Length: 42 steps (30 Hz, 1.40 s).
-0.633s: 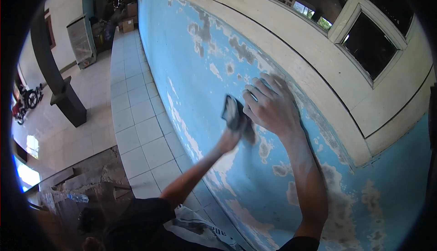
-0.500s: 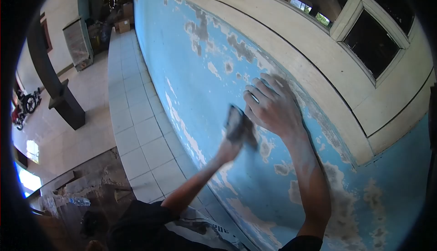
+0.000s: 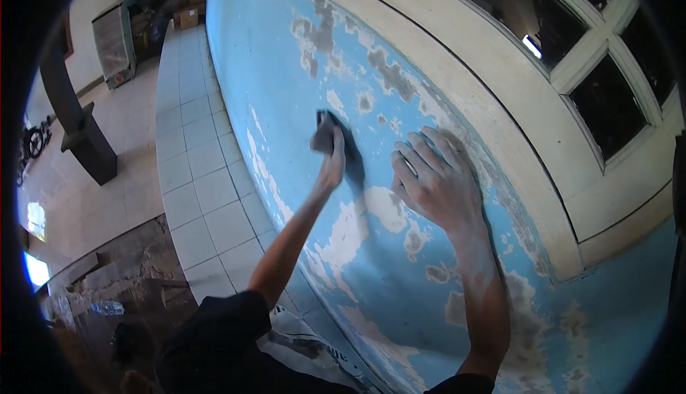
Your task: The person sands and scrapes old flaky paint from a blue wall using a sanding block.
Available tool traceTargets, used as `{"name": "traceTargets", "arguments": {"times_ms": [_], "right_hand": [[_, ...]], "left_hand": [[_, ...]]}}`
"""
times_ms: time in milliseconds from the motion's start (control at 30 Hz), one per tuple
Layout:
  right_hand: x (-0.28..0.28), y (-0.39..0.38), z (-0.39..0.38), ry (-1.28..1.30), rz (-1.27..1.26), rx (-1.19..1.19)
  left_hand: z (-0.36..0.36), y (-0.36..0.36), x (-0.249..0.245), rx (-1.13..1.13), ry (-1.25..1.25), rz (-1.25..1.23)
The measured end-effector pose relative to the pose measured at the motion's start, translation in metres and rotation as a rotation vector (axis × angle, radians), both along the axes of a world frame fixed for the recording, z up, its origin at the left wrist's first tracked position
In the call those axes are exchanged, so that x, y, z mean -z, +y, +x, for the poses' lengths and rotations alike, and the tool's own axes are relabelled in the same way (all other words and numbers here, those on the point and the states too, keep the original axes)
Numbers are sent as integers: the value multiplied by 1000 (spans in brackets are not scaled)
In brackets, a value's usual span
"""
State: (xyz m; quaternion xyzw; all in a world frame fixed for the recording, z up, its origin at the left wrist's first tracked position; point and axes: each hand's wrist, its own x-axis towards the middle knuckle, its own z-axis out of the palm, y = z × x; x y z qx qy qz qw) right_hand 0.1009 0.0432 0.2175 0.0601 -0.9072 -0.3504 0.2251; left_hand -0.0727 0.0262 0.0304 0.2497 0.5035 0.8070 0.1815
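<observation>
Sleeves of dark cloth (image 3: 214,330) sat nearest, bare forearms rising from them toward a peeling blue wall (image 3: 286,51). On the right, the right hand (image 3: 436,183) lay flat on the wall with its fingers spread wide. Just left and slightly farther, the left hand (image 3: 332,167) had its fingers closed on a small dark sheet (image 3: 325,131), held against the paint. Beyond ran a cream window frame (image 3: 500,108) on the right and a tiled floor (image 3: 193,144) on the left.

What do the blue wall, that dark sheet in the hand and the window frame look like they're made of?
Blue wall: plaster or masonry under matte paint, which has flaked to white and grey patches. Dark sheet, gripped in the left hand: thin and flexible, likely sandpaper or cloth, but too blurred to settle. Window frame: probably wood, with worn cream paint.
</observation>
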Motion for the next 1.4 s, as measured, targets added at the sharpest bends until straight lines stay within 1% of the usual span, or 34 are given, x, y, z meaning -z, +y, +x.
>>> {"name": "traceTargets", "arguments": {"times_ms": [33,67,133,200,267,300,333,367,400,467,500,533,567,600,633,667,733,800,867,933,1033,1067,1100,1133,1200,1267,1300,1333,1400], "right_hand": [[1,0,0,5,-4,10],[0,0,0,5,-2,6],[-2,0,-1,-12,34,19],[-3,-4,0,-19,51,23],[-10,-7,2,-43,89,20],[-12,-9,3,-39,53,13],[-12,-12,4,-34,13,1],[-13,-13,3,-30,14,-9],[-14,-13,3,-52,17,-5],[-12,-13,5,-70,12,0],[-11,-13,6,-68,7,5],[-10,-12,5,-64,3,12],[-11,-12,4,-51,-1,17],[-12,-14,4,-46,7,12],[-12,-14,4,-45,17,8],[-11,-14,5,-43,17,15],[-11,-11,6,-59,27,-4],[-11,-13,10,-79,17,1],[-11,-14,10,-80,4,3],[-8,-14,13,-114,9,8],[-3,-14,16,-146,10,33],[-2,-14,16,-138,1,35],[-2,-14,17,-140,-13,31],[-3,-13,17,-144,-16,25],[-5,-13,16,-147,-10,31],[-5,-15,16,-167,-13,23],[-5,-16,17,-160,-14,28],[-5,-16,17,-150,-19,35],[-2,-16,18,-157,-21,37]], "left_hand": [[-13,10,-5,30,-106,-130],[-7,16,10,26,-107,-128],[24,22,54,-92,485,-25],[89,-26,20,7,620,-56],[89,-28,15,39,646,-87],[88,-28,14,58,670,-126],[69,-15,7,3,555,-14],[45,-1,-1,-49,481,-40],[13,23,7,34,310,-62],[-22,20,-39,-191,532,-16],[-25,29,-18,-193,542,-16],[-25,44,24,-225,737,-46],[-19,47,53,-251,934,-77],[10,15,22,-76,725,-68],[40,-10,11,-115,799,-9],[64,-26,20,-4,765,-21],[62,-33,20,16,809,-90],[27,-8,28,21,582,-154],[-45,58,70,226,105,121],[-54,50,100,189,109,68],[-67,36,122,89,164,-43],[-63,24,115,64,183,-86],[-30,5,117,14,326,-127],[3,-16,94,-40,469,-155],[5,-21,84,24,504,-136],[-20,4,94,60,285,-205],[-26,-7,50,85,111,-189],[-43,-6,33,131,11,-200],[-46,-11,11,171,-24,-282]]}}
